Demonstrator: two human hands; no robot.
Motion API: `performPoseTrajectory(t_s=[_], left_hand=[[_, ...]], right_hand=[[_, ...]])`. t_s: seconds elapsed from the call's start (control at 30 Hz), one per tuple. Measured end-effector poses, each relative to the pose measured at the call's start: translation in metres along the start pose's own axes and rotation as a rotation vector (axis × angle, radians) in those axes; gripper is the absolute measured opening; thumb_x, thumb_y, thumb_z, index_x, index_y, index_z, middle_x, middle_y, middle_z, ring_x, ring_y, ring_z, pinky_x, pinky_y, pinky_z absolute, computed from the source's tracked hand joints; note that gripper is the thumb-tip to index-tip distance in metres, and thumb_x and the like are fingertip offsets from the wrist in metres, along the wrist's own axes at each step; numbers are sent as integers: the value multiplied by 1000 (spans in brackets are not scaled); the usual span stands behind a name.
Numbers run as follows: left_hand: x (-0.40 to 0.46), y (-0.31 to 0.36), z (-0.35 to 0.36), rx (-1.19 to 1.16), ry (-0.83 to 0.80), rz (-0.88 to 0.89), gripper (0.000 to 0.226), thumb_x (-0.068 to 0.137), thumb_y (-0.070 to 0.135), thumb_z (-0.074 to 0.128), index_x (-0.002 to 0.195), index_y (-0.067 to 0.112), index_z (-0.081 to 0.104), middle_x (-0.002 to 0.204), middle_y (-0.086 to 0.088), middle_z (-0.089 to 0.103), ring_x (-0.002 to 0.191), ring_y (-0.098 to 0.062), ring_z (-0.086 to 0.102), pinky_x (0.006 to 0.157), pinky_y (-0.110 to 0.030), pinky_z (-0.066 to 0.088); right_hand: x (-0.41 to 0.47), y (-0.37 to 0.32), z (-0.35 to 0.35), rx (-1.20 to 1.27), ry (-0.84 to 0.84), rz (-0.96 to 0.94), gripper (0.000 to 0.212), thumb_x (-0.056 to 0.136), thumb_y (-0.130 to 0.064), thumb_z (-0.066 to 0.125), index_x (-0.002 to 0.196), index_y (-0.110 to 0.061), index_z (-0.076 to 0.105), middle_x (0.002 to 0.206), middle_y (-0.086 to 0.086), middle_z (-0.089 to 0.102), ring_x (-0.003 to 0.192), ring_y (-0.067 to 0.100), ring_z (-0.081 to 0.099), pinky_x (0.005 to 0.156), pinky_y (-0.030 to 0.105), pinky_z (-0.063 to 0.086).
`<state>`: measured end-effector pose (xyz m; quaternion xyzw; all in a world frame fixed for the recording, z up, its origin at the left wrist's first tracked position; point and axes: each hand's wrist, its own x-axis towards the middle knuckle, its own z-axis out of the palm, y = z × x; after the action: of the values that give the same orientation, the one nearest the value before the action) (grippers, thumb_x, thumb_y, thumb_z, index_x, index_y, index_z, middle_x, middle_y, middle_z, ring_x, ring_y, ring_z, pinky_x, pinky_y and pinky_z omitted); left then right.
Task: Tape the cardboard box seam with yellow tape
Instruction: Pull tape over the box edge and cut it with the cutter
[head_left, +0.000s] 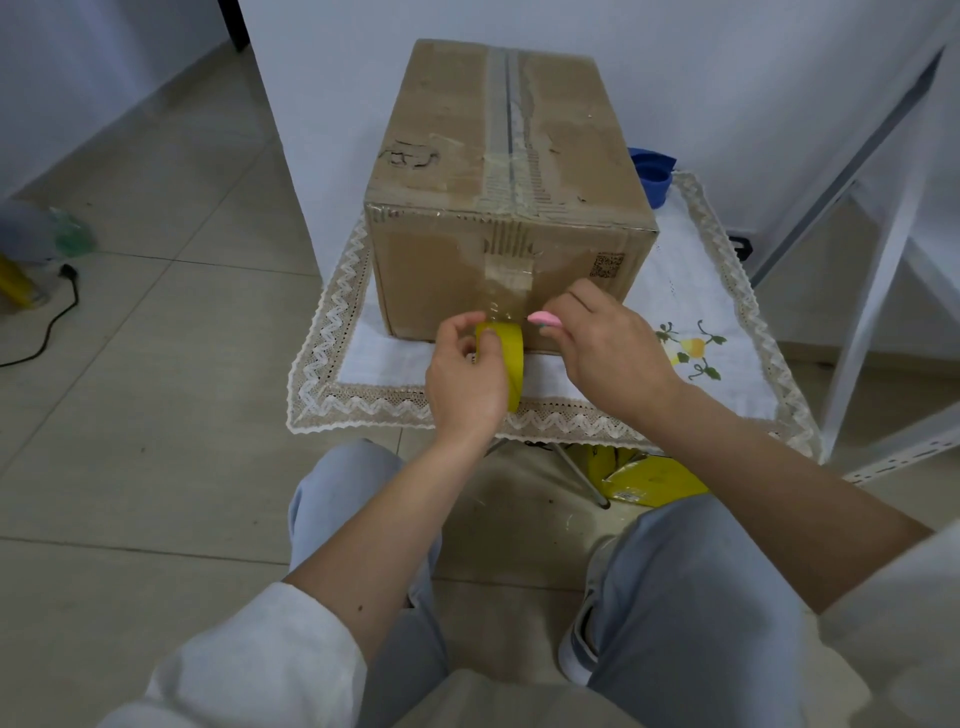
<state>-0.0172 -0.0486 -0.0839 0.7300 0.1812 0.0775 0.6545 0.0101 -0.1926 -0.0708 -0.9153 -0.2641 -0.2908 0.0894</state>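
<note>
Head view: the left hand (465, 371) has its grip closed around the roll of yellow tape (506, 358), thumb and fingers pinching its rim, the roll standing on edge. Just beyond that grip rises the near face of the cardboard box (511, 208), which sits on a small counter (363, 410) covered by a lace-edged cloth. Just right of the roll, the right hand (605, 345) has its grip closed on a small pink cutter (543, 318), its tip aimed toward the tape. Above both grips, the box seam (511, 130) runs along the top and down the near face, carrying old clear tape and torn paper; no yellow tape shows on it yet.

The roll looks light and stiff, easy to hold by rim or core, but its free end will be sticky and floppy, best pinched at the very tip. The box looks rigid yet light enough to slide on the cloth under pressure, so steadying it seems wise.
</note>
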Motion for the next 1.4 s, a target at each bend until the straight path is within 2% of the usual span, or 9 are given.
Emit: performPoseTrajectory(t_s=[0.07,0.3,0.7,0.83,0.9,0.97,1.1,1.27,1.4], left_hand=[[-1,0,-1,-15,-9,2,16,95,21,52,108,28,59,96,-1,67,82,-17,60,79,-35,48],[-1,-1,-2,-28,-11,21,17,94,18,52,108,23,60,92,-4,65,79,-17,57,74,-33,45],[0,-3,-3,-28,-29,45,13,95,19,54,106,23,61,92,-4,66,79,-16,57,73,-33,45],[1,-3,-3,-34,-24,46,12,95,19,55,103,26,60,94,-4,67,80,-16,58,70,-29,44],[2,-3,-4,-35,-20,46,15,94,19,55,106,25,62,91,-1,65,78,-15,57,67,-26,43],[2,-4,-4,-39,-13,43,17,94,18,55,108,25,63,93,1,65,79,-13,57,65,-22,41],[1,-5,-2,-48,-22,42,18,94,18,54,109,23,63,92,2,65,80,-14,58,69,-26,43],[-2,-2,-4,-60,-28,37,16,95,18,53,105,27,62,99,-4,67,81,-15,58,74,-30,45],[-7,-3,-5,-75,-17,34,16,95,18,52,103,30,58,89,2,63,75,-15,56,76,-35,46]], right_hand=[[-2,-1,0,1,12,20,24,97,-21,55,88,-2,66,83,13,58,62,28,56,50,30,43],[1,-15,-6,112,109,1,38,104,-29,44,97,-2,70,85,12,60,68,25,57,60,31,46],[10,-16,6,49,2,-76,25,97,-20,51,91,0,66,84,14,59,67,29,57,53,39,49],[15,-17,7,-31,-44,-105,6,87,-8,68,87,-3,65,82,12,59,65,28,57,52,35,46],[14,-12,7,-93,-72,-101,17,74,2,78,82,-4,64,79,11,58,62,27,56,51,32,41],[9,-4,5,-125,-77,-91,19,72,5,79,81,-4,64,78,11,58,61,28,55,50,32,39],[-2,-2,4,-104,-17,-60,11,88,-9,73,83,-4,65,78,11,57,61,27,56,51,35,43],[-7,0,-1,-33,-18,28,10,91,-11,69,90,-2,66,83,13,58,64,30,57,52,35,48],[-15,0,-6,67,-28,156,34,98,-31,47,99,-6,69,91,11,60,69,28,59,53,29,45]])
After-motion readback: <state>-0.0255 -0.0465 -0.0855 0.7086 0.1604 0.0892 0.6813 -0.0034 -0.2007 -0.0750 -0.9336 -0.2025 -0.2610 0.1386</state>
